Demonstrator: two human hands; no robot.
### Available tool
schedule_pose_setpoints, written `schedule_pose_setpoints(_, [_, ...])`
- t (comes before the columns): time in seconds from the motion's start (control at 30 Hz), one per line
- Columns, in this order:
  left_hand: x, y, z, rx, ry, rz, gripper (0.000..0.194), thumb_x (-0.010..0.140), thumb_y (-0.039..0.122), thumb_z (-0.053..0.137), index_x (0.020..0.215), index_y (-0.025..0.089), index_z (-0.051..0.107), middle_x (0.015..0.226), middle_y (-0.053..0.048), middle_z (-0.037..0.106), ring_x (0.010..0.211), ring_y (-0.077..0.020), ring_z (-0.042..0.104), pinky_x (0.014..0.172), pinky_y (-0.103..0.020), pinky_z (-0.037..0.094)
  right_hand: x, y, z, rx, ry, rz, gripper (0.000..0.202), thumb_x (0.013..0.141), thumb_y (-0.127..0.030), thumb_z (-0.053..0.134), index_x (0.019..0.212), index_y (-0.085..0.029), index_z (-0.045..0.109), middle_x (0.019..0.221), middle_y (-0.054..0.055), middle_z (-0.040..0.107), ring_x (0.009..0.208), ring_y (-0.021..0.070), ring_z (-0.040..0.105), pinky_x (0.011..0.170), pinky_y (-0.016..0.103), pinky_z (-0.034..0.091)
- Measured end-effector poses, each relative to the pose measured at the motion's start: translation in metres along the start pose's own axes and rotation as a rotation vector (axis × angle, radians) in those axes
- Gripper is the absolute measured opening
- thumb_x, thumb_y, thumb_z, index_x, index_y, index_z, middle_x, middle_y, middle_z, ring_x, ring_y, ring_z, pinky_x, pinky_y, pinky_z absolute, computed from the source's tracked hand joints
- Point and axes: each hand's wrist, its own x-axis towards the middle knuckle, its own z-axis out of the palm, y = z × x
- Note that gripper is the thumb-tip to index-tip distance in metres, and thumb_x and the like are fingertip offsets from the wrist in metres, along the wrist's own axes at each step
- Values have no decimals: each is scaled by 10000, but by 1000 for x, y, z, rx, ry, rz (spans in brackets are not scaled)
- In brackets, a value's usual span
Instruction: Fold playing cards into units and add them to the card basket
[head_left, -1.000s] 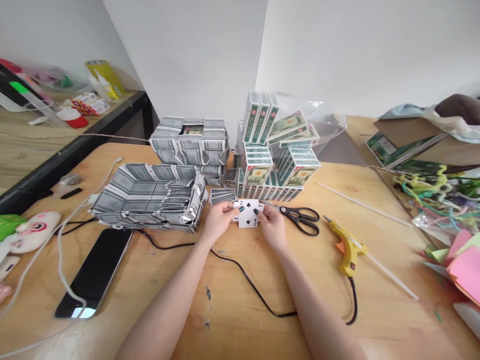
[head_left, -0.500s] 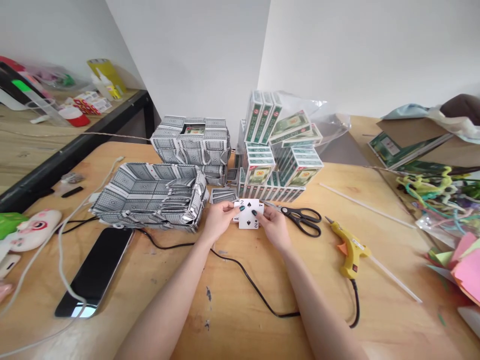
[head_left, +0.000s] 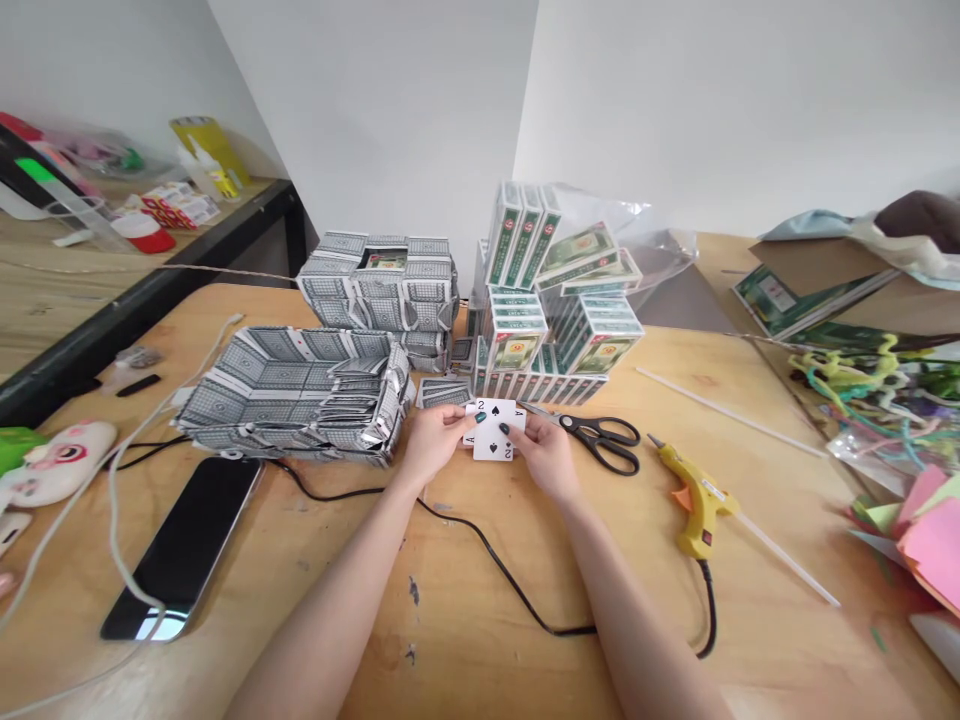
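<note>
Two playing cards [head_left: 494, 443], a two of spades laid crosswise over an ace, are held face up just over the table. My left hand [head_left: 437, 440] pinches their left side, its thumb on the face. On the right side my right hand [head_left: 547, 452] grips them, thumb pressed on the front. Behind my left hand lies a pile of cards [head_left: 444, 391], backs up. A tray built of folded cards [head_left: 281, 385] stands to the left, with folded cards inside its right end. Black-handled scissors [head_left: 600, 437] lie right of my right hand.
Stacked card boxes [head_left: 517, 345] stand behind my hands, beside another folded-card structure [head_left: 382, 285]. A yellow glue gun [head_left: 701, 500] lies at right. A phone [head_left: 184, 545] lies at left, and a black cable [head_left: 495, 555] crosses beneath my forearms.
The view has shifted slightly. The two of spades sits a little differently over the ace, covering more of its left part. Both hands keep their hold.
</note>
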Motion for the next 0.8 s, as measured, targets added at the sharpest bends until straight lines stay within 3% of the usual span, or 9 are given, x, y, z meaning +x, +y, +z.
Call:
schedule_pose_setpoints(0.57, [1,-1,-1,42,11,29,302,630,415,655,757,142,650,718,-28,656,621,-152,606,545,-281,533,0,-1,1,21,4,9,297,668,-394,631,853,-164,656,746,48,694,595,190,612,554,296,465])
schedule_pose_setpoints(0.8, [-2,2,-1,-66,-37,4,330,628,426,656,775,131,653,686,-21,654,645,-164,619,584,-302,534,0,1,1,17,42,3,281,677,-384,627,840,-158,660,726,50,691,579,186,604,531,289,459])
